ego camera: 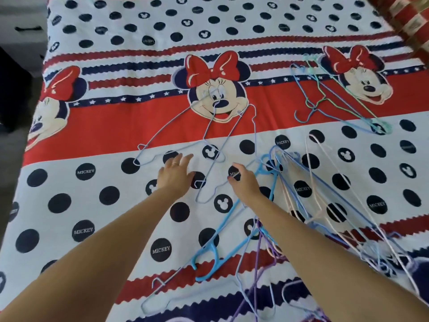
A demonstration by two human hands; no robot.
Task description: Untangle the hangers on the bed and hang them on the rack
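Hangers (301,205) lie in a tangled heap on the bed (92,201), spread from the near right toward the middle; two pale wire ones (209,145) lie loose just beyond both hands, long axes running far to near. Left hand (175,174) hovers, fingers spread, holding nothing. Right hand (243,182) rests at the blue plastic hanger (232,219), its grip hidden. Left side of the bed offers open room; no rack shows.

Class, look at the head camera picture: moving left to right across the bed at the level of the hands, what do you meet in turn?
Left hand → pale blue wire hangers → right hand → bright blue plastic hanger → tangled heap of wire hangers.
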